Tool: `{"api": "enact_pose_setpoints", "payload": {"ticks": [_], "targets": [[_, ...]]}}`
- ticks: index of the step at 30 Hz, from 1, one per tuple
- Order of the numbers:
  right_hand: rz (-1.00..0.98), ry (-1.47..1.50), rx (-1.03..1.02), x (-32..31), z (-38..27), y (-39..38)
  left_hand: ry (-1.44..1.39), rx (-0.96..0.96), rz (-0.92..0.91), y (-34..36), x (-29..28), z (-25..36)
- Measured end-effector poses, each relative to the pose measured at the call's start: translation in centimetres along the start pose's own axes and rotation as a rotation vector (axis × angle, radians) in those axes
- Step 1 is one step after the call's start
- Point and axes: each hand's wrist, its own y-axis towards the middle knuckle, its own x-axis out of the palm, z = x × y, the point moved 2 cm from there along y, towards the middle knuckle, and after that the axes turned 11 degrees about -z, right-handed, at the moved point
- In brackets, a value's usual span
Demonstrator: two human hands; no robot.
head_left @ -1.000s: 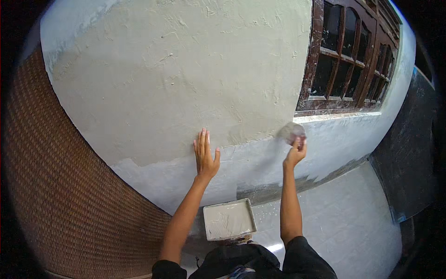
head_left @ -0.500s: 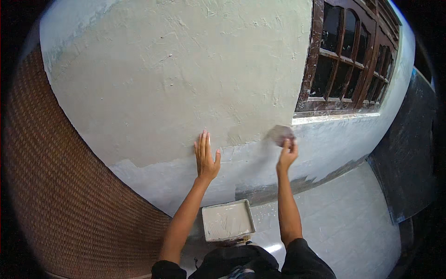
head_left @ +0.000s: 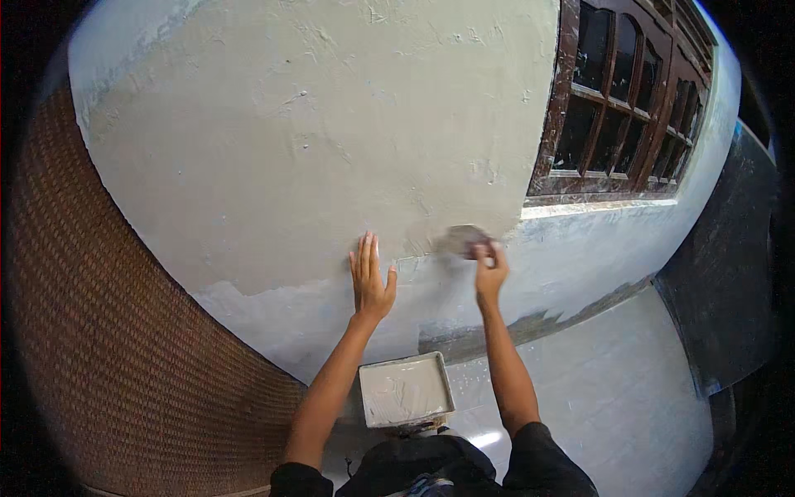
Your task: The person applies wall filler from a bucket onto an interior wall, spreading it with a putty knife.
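**Trowel slid left along the plaster edge**

Shifted leftward since a second ago: right hand (head_left: 490, 272) and its trowel (head_left: 464, 240), away from the window corner and closer to the left hand (head_left: 369, 280). Left hand unmoved, same spot on the wall (head_left: 315, 149).

Left hand spread flat, fingers together and pointing up, thumb out to the side, palm pressed on the wall just where the grey-beige plaster coat meets the paler, bluish bare band below. Right hand closed around the trowel, fingers curled over it, blade pressed against the wall right above the knuckles. Exact grip on the handle hidden by the fingers. Trowel blade small, grey, smeared with plaster, sitting on the lower edge of the fresh coat, just right of the left hand's fingertips and level with them, apart from that hand.

Below, between the two forearms: rectangular tray (head_left: 406, 389), whitish inside with streaks of plaster, held near the dark clothing at the lower edge. Upper right: dark brown wooden window (head_left: 617, 108) with several panes, pale sill beneath it. Left side: curved reddish-brown woven surface (head_left: 91, 331). Lower right: pale floor (head_left: 604, 398), dark patch along the wall's foot.
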Motion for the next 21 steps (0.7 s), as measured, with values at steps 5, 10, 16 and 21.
{"api": "enact_pose_setpoints", "payload": {"ticks": [5, 10, 16, 21], "targets": [[-0.198, -0.229, -0.163, 2.6, -0.2, 1.6, -0.063, 0.044, -0.015, 0.2, 1.5, 1.9], [0.474, 0.137, -0.091, -7.2, 0.2, 5.4, -0.045, 0.006, -0.004, -0.4, 1.1, 1.1], [0.276, -0.171, -0.184, -3.6, -1.5, 2.4, -0.087, 0.027, -0.020, -0.3, 2.7, 2.0], [0.225, -0.607, -0.547, -1.6, -5.3, 1.0, -0.150, 0.050, -0.063, -0.4, 3.8, 3.4]]}}
